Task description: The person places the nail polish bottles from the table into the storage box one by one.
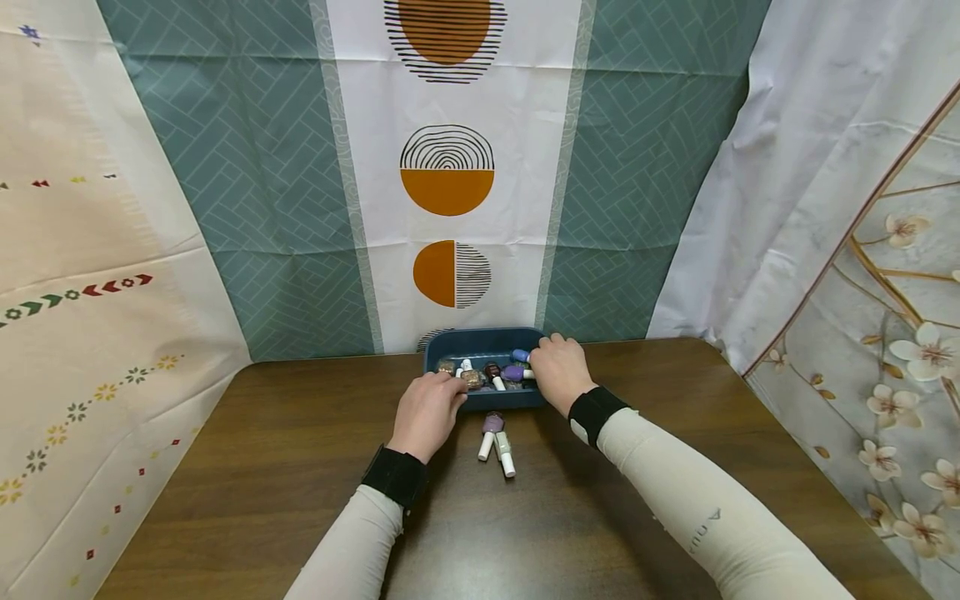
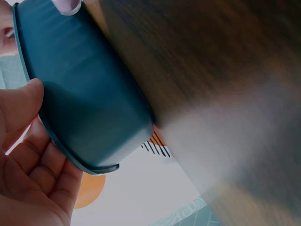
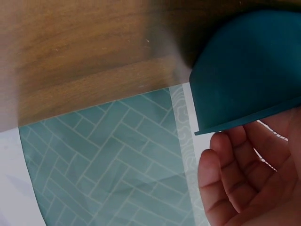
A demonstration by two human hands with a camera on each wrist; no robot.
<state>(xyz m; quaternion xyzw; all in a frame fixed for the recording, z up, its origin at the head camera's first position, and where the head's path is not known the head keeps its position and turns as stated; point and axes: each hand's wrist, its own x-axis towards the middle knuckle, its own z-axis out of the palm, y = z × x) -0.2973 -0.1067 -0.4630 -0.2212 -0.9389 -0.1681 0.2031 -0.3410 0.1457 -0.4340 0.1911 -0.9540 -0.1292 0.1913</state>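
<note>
A dark teal plastic bin (image 1: 504, 401) stands at the back of the table, holding several nail polish bottles with brown glitter, purple and blue colours. My left hand (image 1: 429, 414) grips its front left rim; in the left wrist view the thumb (image 2: 29, 101) presses the rim and the fingers curl behind it. At the right end, my right hand (image 1: 561, 372) holds the rim, fingers (image 3: 221, 160) bent against it in the right wrist view, the thumb hidden. Just in front of the bin lie a purple nail polish bottle (image 1: 492, 423) and a pale one (image 1: 506, 461), side by side.
The brown wooden table (image 1: 285, 475) reaches back to a patterned curtain (image 1: 517, 200) close behind the bin. Cloth also hangs at the left (image 1: 90, 333) and a floral cloth (image 1: 892, 400) at the right.
</note>
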